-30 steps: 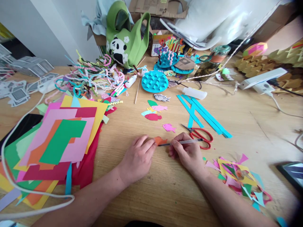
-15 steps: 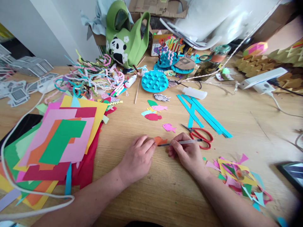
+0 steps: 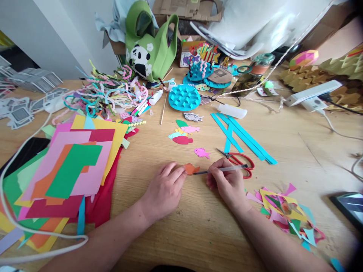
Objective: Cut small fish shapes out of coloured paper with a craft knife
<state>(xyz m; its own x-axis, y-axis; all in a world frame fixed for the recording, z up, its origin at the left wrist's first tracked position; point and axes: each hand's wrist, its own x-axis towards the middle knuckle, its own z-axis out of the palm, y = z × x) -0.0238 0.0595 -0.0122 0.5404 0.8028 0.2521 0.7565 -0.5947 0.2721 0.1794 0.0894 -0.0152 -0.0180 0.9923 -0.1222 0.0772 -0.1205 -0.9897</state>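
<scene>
A small orange paper fish (image 3: 191, 169) lies on the wooden table (image 3: 198, 226) in front of me. My left hand (image 3: 166, 189) rests flat on the table, its fingertips pressing down the fish's left end. My right hand (image 3: 227, 183) is closed around a pen (image 3: 224, 169), whose tip touches the fish's right side. A pink paper fish (image 3: 202, 152) lies just beyond, and several more coloured fish (image 3: 183, 133) sit farther back.
Red-handled scissors (image 3: 239, 163) lie right behind my right hand, beside blue paper strips (image 3: 244, 139). A stack of coloured paper sheets (image 3: 70, 166) fills the left. Paper scraps (image 3: 286, 213) lie at the right. Pipe cleaners (image 3: 107, 94), a green panda bag (image 3: 149, 45) and a glue bottle (image 3: 232, 111) crowd the back.
My right hand has shifted slightly to the right with the pen, still on the orange fish. My left hand has stayed in place.
</scene>
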